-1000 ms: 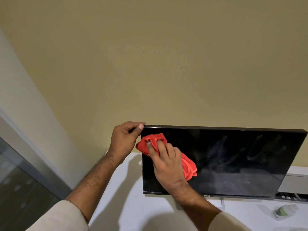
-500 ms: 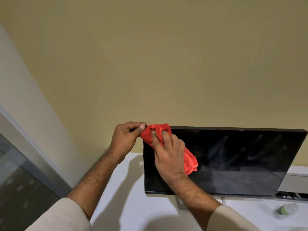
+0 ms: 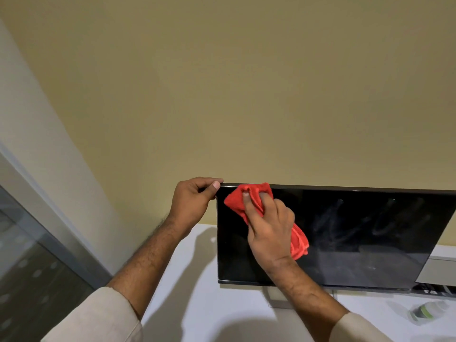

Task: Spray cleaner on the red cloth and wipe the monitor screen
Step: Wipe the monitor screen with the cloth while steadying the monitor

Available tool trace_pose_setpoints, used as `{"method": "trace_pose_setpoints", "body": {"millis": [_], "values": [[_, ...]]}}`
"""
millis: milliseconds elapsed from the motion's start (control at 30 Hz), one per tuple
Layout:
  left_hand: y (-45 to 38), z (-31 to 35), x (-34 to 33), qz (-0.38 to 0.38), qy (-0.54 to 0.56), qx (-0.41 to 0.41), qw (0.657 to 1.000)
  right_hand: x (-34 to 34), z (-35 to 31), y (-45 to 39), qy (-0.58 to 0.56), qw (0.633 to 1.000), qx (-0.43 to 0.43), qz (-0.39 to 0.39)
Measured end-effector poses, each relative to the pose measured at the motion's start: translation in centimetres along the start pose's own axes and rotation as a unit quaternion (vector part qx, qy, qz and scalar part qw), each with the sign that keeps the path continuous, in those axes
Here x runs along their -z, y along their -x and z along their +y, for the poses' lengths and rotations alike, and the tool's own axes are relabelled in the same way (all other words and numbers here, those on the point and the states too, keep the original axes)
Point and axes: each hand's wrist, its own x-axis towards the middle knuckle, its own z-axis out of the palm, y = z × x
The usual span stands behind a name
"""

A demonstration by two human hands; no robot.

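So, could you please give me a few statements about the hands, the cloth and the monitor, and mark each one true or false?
1. The left hand grips the monitor's top left corner. True.
2. The right hand presses the red cloth against the screen's lower right part. False: the cloth is at the upper left, reaching the top edge.
3. Smears show on the screen to the right of the cloth. True.
4. The spray bottle is held in the left hand. False: it lies on the white table at lower right, apart from both hands.
5. The monitor screen is lit and shows an image. False: it is dark.
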Motion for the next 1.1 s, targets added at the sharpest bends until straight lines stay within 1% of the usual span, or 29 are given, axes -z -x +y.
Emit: {"method": "trace_pose_setpoints", "body": {"millis": [67, 167, 233, 333, 400, 433, 500, 633, 700, 767, 833, 900, 967, 1100], "values": [[0.1, -0.2, 0.1, 0.003, 0.003, -0.003, 1.000, -0.4, -1.1, -0.5, -0.004, 1.000, 0.001, 0.001], [0.0, -0.4, 0.3, 0.006, 0.007, -0.001, 1.000, -1.2, -2.0, 0.6, 0.008, 0.997, 0.065, -0.032], [-0.1, -0.5, 0.3, 0.009, 0.001, 0.000, 1.000, -1.6, -2.0, 2.3, 0.024, 0.988, 0.132, -0.076], [-0.1, -0.7, 0.2, 0.008, -0.002, -0.004, 1.000, -1.7, -1.0, 5.7, 0.047, 0.963, 0.212, -0.159], [-0.1, -0.7, 0.2, 0.009, -0.004, -0.010, 1.000, -1.2, 0.2, 7.7, 0.049, 0.947, 0.239, -0.209], [0.0, -0.8, 0.2, 0.010, -0.005, -0.013, 1.000, -0.9, 0.7, 8.2, 0.048, 0.944, 0.240, -0.222], [0.1, -0.7, 0.1, 0.011, -0.004, -0.016, 1.000, -0.2, 1.6, 8.1, 0.047, 0.952, 0.217, -0.209], [0.5, -0.5, -0.1, 0.012, -0.004, -0.030, 0.999, 0.6, 1.6, 4.3, 0.005, 0.991, 0.106, -0.080], [0.5, -0.6, -0.1, 0.014, -0.008, -0.035, 0.999, 0.3, 0.6, 2.1, -0.019, 0.998, 0.055, -0.035], [0.5, -0.6, -0.1, 0.019, -0.011, -0.036, 0.999, -0.3, -0.8, 1.1, -0.024, 0.999, 0.029, -0.021], [0.5, -0.8, 0.0, 0.025, -0.013, -0.034, 0.999, -1.0, -2.0, 1.4, -0.016, 0.998, 0.046, -0.035], [0.5, -0.8, 0.0, 0.030, -0.015, -0.033, 0.999, -1.8, -2.4, 2.8, -0.001, 0.993, 0.103, -0.064], [0.4, -0.8, 0.0, 0.031, -0.020, -0.034, 0.999, -2.4, -2.3, 4.7, 0.018, 0.981, 0.165, -0.101], [0.5, -0.8, 0.1, 0.022, -0.035, -0.051, 0.998, -2.7, -0.9, 9.5, 0.036, 0.947, 0.251, -0.199]]}}
